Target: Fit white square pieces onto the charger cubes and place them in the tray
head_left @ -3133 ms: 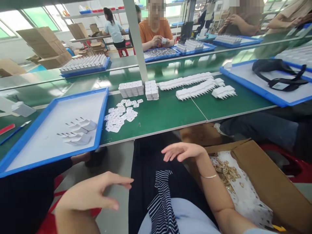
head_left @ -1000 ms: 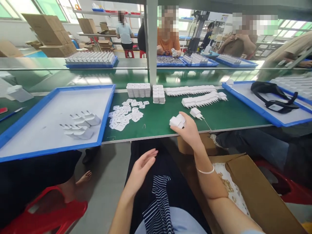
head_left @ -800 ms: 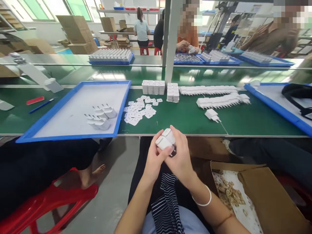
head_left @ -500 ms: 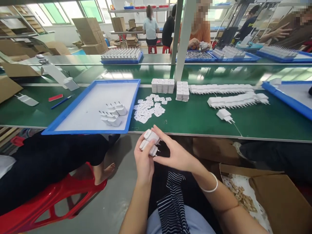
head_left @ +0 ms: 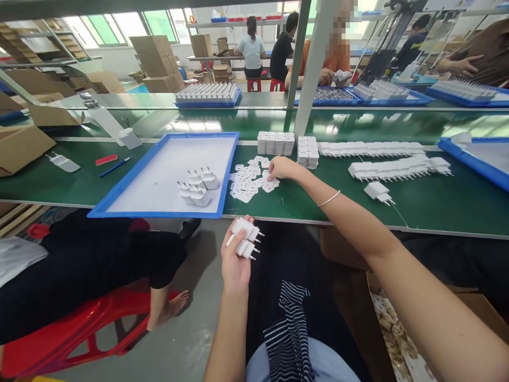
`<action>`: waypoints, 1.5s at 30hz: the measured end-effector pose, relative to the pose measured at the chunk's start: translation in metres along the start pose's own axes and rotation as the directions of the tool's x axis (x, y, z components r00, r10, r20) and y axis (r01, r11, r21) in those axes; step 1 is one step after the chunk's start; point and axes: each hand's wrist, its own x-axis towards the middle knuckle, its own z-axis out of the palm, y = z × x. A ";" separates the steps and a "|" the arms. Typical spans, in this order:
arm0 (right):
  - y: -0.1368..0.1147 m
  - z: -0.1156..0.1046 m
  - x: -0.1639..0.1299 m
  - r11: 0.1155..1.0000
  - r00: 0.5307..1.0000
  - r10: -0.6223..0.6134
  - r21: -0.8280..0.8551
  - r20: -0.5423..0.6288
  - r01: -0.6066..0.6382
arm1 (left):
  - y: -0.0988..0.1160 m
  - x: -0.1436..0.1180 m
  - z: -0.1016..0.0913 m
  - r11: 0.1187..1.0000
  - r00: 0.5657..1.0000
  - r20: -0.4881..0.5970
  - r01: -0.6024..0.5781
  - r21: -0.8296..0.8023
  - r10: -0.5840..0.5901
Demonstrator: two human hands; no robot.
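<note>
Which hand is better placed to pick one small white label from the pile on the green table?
The right hand: its fingers already rest on the label pile. The left hand is below the table edge, full with two white plug adapters.

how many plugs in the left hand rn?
2, as far as shows: white plugs stacked one above the other in the left hand, pins pointing right. The palm may hide another. The right hand is at the small white labels.
</note>
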 end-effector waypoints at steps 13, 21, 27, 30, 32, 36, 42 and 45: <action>-0.017 0.004 0.005 0.999 0.996 0.054 -0.012 0.077 -0.053 | -0.009 0.002 -0.002 0.999 0.994 0.106 0.014 0.051 -0.019; 0.012 -0.005 -0.009 0.917 0.993 -0.065 0.386 -0.103 0.100 | -0.009 0.002 -0.003 0.999 0.985 0.170 0.002 0.038 -0.009; 0.016 0.006 -0.081 0.729 0.974 -0.177 0.646 -0.141 0.226 | -0.011 -0.012 0.012 0.997 0.908 0.417 -0.053 0.053 0.026; 0.016 0.022 -0.127 0.577 0.964 -0.213 0.775 -0.160 0.257 | -0.017 -0.019 0.017 0.985 0.898 0.439 -0.104 0.135 0.034; 0.018 0.030 -0.150 0.534 0.961 -0.218 0.804 -0.170 0.263 | -0.020 -0.024 0.019 0.963 0.915 0.401 -0.151 0.224 0.051; 0.026 0.034 -0.173 0.479 0.962 -0.227 0.843 -0.150 0.244 | -0.021 -0.032 0.020 0.896 0.898 0.419 -0.293 0.334 0.138; 0.032 0.035 -0.182 0.430 0.960 -0.228 0.868 -0.162 0.248 | -0.019 -0.036 0.026 0.824 0.816 0.542 -0.440 0.356 0.202; 0.031 0.037 -0.184 0.493 0.945 -0.254 0.813 -0.204 0.308 | -0.021 -0.035 0.028 0.817 0.811 0.551 -0.447 0.364 0.198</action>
